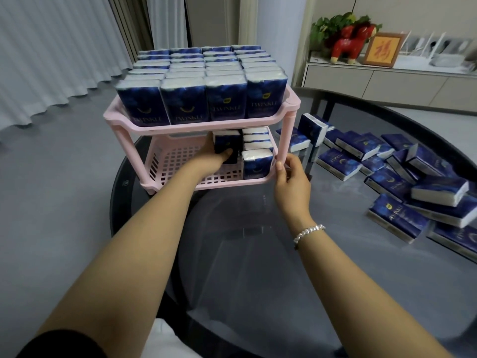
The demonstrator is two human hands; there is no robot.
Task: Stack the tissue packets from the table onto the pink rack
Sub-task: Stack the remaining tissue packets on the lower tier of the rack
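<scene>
A two-tier pink rack stands on a round dark glass table. Its top shelf is packed with several rows of upright blue tissue packets. On the lower shelf, one column of packets stands at the right side. My left hand reaches into the lower shelf and is shut on a blue tissue packet, held upright next to that column. My right hand rests at the rack's front right leg, with thumb and fingers touching it. Several loose packets lie on the table at the right.
The left part of the lower shelf shows bare pink grid. Behind the table at the right stands a low cabinet with a red horse figure, a framed picture and a plant. Grey curtains hang at the left.
</scene>
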